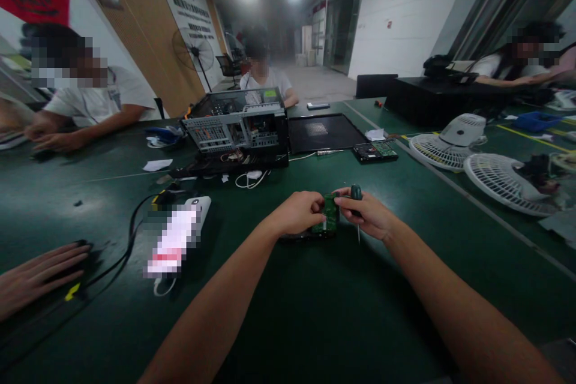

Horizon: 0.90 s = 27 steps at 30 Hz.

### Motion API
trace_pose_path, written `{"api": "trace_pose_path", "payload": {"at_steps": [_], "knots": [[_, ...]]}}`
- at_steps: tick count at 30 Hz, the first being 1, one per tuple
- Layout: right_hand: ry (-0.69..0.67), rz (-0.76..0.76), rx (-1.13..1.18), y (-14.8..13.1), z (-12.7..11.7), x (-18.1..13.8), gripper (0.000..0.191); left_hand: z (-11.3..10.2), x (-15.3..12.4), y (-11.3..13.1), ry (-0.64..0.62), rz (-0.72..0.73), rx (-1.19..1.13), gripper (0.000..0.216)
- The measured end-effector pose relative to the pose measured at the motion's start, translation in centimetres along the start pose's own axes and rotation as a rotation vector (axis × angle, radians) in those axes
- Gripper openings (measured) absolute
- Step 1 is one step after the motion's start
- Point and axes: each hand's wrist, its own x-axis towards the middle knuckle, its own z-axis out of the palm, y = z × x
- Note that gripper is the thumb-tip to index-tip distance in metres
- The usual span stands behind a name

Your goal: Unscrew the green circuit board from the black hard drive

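While fingers [317, 205] hold the rectangular board [331, 211], a screwdriver [356, 192] points down.

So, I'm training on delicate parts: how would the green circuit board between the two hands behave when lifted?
The green circuit board looks flat and unbent, so probably stiff. Its small size suggests it may be light. With no visible cover, it could be fragile.

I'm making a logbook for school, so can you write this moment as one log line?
left hand: touching green circuit board | right hand: holding screwdriver at board edge | beyond: opened computer case
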Motion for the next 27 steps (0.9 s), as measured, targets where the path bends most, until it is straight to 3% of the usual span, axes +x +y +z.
{"api": "trace_pose_path", "payload": {"at_steps": [7,27], "knots": [[0.083,-0.028,-0.179,0.35,0.05,0.09,0.046,-0.20,-0.08,0.17,-0.017,-0.030,-0.002,0.014],[0.015,-0.017,-0.233,-0.30,0.60,-0.68,0.038,-0.58,-0.08,-0.06,-0.081,-0.048,-0.012,0.017]]}}
